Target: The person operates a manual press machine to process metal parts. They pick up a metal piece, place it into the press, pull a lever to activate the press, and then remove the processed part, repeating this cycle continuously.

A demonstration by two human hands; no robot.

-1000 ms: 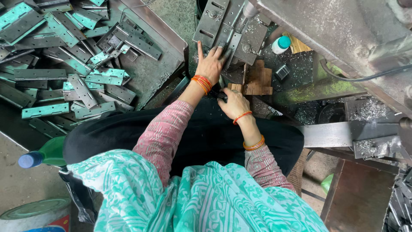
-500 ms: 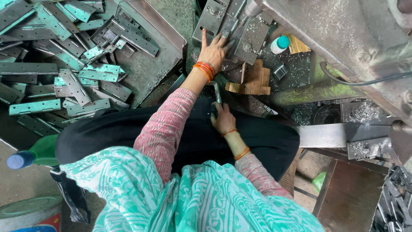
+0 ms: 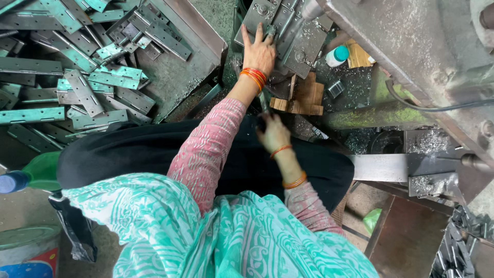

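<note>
Head view: flat grey metal hinges point(image 3: 77, 87) are piled upper left. Left hand point(image 3: 260, 51) is spread open on metal plates point(image 3: 288, 31); right hand point(image 3: 272, 135) is closed around a small dark tool point(image 3: 264, 103).

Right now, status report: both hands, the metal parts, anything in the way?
Left hand flat on grey metal plates, fingers spread. Right hand over lap, closed on small dark tool. Wooden block between them; nothing blocking.

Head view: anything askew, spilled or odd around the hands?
Metal shavings lie scattered over the machine bed and by the wooden block. The hinge plates at left lie in a jumbled heap. The left hand presses flat on plates; the right hand grips a small dark tool.
</note>
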